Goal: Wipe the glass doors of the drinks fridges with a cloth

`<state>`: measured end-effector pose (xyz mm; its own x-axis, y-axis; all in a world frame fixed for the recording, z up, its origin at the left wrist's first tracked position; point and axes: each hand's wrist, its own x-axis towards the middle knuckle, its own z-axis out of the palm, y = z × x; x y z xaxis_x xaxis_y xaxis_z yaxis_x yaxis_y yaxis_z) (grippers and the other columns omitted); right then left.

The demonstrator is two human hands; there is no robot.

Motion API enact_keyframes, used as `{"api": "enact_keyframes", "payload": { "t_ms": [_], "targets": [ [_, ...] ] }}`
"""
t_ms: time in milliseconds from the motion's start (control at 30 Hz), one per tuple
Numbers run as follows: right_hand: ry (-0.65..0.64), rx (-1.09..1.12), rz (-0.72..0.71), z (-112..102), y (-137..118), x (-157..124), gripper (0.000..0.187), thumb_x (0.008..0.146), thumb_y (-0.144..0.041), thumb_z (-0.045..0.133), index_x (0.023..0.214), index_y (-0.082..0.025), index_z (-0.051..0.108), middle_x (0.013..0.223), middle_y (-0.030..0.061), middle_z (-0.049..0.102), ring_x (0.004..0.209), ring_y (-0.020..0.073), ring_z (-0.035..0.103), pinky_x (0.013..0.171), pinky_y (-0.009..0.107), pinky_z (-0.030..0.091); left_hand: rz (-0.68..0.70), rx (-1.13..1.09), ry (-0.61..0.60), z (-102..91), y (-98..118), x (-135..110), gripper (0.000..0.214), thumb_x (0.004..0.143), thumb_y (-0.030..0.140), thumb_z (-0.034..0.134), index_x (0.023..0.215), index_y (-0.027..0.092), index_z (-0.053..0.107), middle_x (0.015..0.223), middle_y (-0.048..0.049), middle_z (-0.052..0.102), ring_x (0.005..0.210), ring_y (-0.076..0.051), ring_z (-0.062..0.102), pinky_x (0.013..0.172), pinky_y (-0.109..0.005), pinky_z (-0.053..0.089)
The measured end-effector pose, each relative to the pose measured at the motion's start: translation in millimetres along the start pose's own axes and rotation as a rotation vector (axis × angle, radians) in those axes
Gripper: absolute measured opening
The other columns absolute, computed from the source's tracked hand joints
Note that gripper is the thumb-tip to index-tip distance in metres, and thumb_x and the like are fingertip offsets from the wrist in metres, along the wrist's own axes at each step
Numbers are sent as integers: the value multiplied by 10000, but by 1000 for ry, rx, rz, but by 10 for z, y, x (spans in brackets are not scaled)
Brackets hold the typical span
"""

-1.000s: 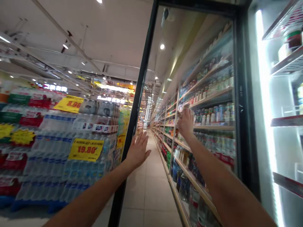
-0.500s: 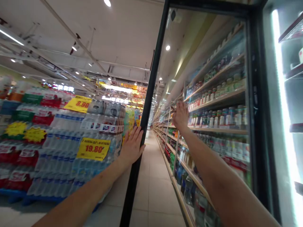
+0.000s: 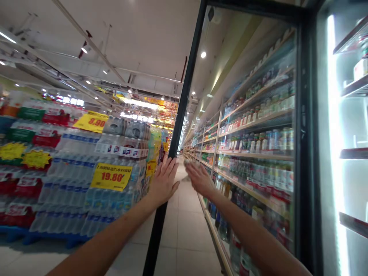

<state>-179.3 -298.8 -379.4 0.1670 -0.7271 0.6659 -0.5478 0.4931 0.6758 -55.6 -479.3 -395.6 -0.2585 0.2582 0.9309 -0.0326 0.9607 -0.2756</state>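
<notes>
**Head camera: two open palms at the edge of a swung-out cooler door**

The head view shows the black-framed glass cooler door [image 3: 184, 99] standing open into the aisle, its free edge running up the middle of the picture. The left hand [image 3: 164, 184] lies flat against that edge, fingers straight and slightly spread, holding nothing. A flat palm like this probably braces the door rather than gripping it. The right hand [image 3: 198, 178] is just beside it on the glass side, open and empty too, with its fingers extended. It is blurred, so whether it touches the pane cannot be told.

To the right, the white-lit cooler interior [image 3: 333, 153] shows wire shelves with a few containers. Long wooden shelves of bottled drinks [image 3: 258, 153] appear through the glass. On the left stand stacked shrink-wrapped packs of clear water bottles [image 3: 71, 184], carrying a yellow price sign with red figures [image 3: 111, 176]. The pale tiled floor [image 3: 184, 237] runs down the aisle under a white ceiling with spotlights [image 3: 138, 34].
</notes>
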Motion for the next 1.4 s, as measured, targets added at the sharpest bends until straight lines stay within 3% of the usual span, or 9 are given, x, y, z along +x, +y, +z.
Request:
{"api": "enact_keyframes", "payload": {
  "t_ms": [133,367,467,633,900,1000,1233,1300,1400],
  "targets": [
    [72,2,290,-25,-30,231,549,843,-118,392,1386,-70,324,1472,139,287,1393,262,156,1129,519,116,9,-9,-39,43,39,-171,536,841,292,438,1337,92,405,1437,-118,368,1356,-260,278,1102,-449,233],
    [-18,136,-191,292,-1139,-842,422,869,-200,414,1283,-168,485,1408,15,428,1355,161,265,1131,364,240,78,-3,-80,102,-32,-570,509,840,306,445,1310,110,449,1417,-109,403,1351,-245,292,1119,-432,192],
    [-25,120,-147,238,-882,-978,453,854,-147,388,1297,-190,471,1395,3,444,1370,139,236,1137,362,216,96,-37,-94,159,98,-603,529,833,341,468,1315,124,450,1413,-101,411,1350,-235,297,1132,-420,157],
    [103,-63,376,76,-180,-748,518,818,-107,419,1335,-133,421,1418,103,400,1390,223,182,1128,488,143,69,-38,-174,266,382,-591,558,832,321,473,1350,127,403,1445,-105,353,1371,-233,250,1134,-448,138],
    [12,41,58,199,-894,-1257,482,805,-129,454,1285,-157,479,1396,55,441,1357,196,262,1126,431,203,61,3,-206,539,630,-770,642,810,435,507,1361,127,388,1456,-101,327,1364,-257,264,1097,-449,244],
    [70,-13,196,168,-689,-1214,473,813,-120,420,1279,-169,485,1368,48,474,1352,189,272,1133,433,173,22,9,-218,596,695,-818,694,804,460,520,1383,119,348,1462,-117,309,1371,-269,240,1089,-462,256],
    [262,-263,872,-89,103,-1626,542,856,-179,356,1390,-91,319,1410,192,371,1364,278,235,1067,513,259,-23,21,-257,635,840,-843,739,749,417,631,1383,158,355,1478,-155,250,1368,-331,218,1062,-526,268],
    [261,-231,859,-48,-51,-1592,549,856,-170,358,1391,-61,305,1422,214,338,1369,301,211,1070,519,252,-38,36,-235,661,882,-844,741,736,392,655,1375,152,369,1474,-183,245,1362,-359,216,1049,-555,265],
    [140,-100,555,131,-502,-1402,525,827,-130,401,1351,-138,391,1408,132,401,1363,239,246,1105,465,228,-50,32,-203,690,915,-849,734,729,378,667,1363,134,389,1458,-209,270,1352,-379,233,1034,-578,273]
  ]
}}
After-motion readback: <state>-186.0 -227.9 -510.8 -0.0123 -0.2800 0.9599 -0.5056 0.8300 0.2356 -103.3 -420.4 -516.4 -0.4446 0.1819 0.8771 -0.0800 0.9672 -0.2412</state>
